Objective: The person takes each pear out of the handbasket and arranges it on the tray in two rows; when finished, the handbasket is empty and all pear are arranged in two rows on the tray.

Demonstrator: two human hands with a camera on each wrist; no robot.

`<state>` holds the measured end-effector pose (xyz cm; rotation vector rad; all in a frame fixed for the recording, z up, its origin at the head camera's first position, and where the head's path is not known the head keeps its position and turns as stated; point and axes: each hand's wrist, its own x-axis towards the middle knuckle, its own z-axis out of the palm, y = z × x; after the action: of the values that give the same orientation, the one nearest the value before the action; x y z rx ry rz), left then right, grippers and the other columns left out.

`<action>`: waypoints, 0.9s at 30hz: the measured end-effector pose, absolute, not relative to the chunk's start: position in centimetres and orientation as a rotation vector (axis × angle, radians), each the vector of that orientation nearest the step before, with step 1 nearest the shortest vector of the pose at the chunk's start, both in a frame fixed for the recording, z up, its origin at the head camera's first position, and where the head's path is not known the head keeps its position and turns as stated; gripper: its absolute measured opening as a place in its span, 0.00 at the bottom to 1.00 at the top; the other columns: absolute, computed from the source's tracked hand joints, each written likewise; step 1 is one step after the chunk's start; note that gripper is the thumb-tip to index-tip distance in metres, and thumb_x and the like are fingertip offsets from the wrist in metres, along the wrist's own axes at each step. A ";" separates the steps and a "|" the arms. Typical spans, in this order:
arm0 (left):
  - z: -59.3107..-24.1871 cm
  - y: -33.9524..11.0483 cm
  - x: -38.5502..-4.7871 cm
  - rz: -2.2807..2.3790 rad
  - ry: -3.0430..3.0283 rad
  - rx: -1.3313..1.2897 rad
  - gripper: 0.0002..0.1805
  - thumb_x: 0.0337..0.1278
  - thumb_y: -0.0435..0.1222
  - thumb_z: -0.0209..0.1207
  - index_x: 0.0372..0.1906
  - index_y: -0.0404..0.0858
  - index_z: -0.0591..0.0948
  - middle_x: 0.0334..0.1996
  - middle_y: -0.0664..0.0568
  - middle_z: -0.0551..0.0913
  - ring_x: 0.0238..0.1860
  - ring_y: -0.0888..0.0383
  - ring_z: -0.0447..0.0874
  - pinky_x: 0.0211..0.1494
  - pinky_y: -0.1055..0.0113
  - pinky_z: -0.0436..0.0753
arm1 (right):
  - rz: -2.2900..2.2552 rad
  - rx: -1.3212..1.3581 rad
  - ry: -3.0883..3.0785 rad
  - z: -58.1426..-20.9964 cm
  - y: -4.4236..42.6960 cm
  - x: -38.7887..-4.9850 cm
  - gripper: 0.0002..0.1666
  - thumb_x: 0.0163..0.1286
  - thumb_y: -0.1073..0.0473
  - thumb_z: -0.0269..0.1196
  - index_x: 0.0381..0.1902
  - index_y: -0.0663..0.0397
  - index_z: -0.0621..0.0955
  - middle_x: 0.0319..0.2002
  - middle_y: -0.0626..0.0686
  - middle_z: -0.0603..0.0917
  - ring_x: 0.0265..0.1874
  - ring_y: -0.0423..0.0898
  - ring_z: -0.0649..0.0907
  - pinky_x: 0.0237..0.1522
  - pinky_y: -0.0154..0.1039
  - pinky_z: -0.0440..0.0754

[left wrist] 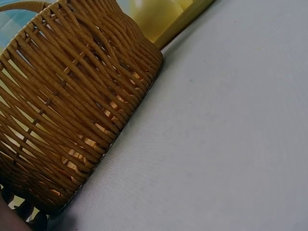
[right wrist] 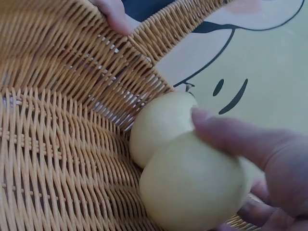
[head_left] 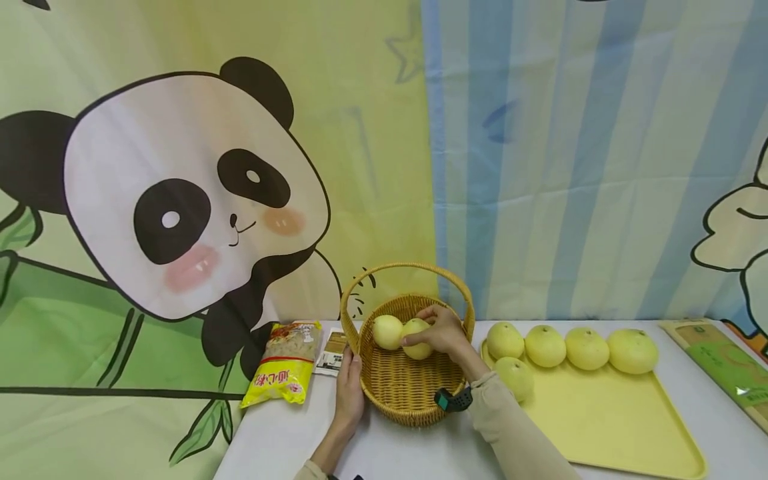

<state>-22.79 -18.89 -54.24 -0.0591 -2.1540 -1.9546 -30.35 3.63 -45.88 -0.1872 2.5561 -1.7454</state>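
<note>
A wicker basket (head_left: 408,393) with a tall arched handle stands on the white table. My left hand (head_left: 349,390) holds its left side near the rim; in the left wrist view only dark fingertips (left wrist: 24,209) show beside the basket's weave. Inside the basket, my right hand (head_left: 444,330) grips a pale yellow round fruit (head_left: 417,348), its thumb across the top. A second pale yellow fruit (head_left: 387,332) lies against the basket's back-left wall. Both fruits touch in the right wrist view, where the gripped one (right wrist: 190,185) is nearer the camera.
Right of the basket, a yellow tray (head_left: 612,420) bears several similar fruits (head_left: 545,346) along its back and left edges. A yellow food bag (head_left: 285,363) and a small packet (head_left: 331,353) lie left. A green package (head_left: 720,367) lies far right. A printed curtain hangs behind.
</note>
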 end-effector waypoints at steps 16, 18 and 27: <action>-54.2 -18.8 -22.9 -1.981 -2.148 -0.039 0.32 0.89 0.50 0.35 0.87 0.48 0.52 0.85 0.47 0.58 0.84 0.43 0.57 0.86 0.46 0.57 | -1.870 -0.596 2.374 -44.9 4.6 -26.5 0.34 0.48 0.51 0.88 0.54 0.48 0.91 0.54 0.53 0.91 0.53 0.47 0.89 0.49 0.39 0.89; -54.2 -18.8 -22.8 -1.982 -2.151 -0.032 0.32 0.89 0.50 0.36 0.87 0.47 0.52 0.85 0.45 0.59 0.84 0.42 0.57 0.86 0.45 0.56 | -1.872 -0.616 2.360 -44.8 5.0 -25.8 0.34 0.48 0.51 0.87 0.55 0.47 0.91 0.56 0.53 0.91 0.56 0.48 0.88 0.50 0.38 0.90; -54.4 -18.9 -22.8 -1.976 -2.149 -0.035 0.31 0.89 0.50 0.36 0.87 0.49 0.53 0.84 0.46 0.60 0.84 0.44 0.57 0.87 0.45 0.55 | -1.972 -0.715 2.307 -44.0 7.6 -23.9 0.33 0.51 0.55 0.86 0.57 0.47 0.90 0.59 0.57 0.89 0.55 0.50 0.90 0.50 0.38 0.90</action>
<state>-22.83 -18.93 -54.43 -0.0352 -2.1487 -1.9756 -23.90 7.61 -44.04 -0.7151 2.3074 -1.9723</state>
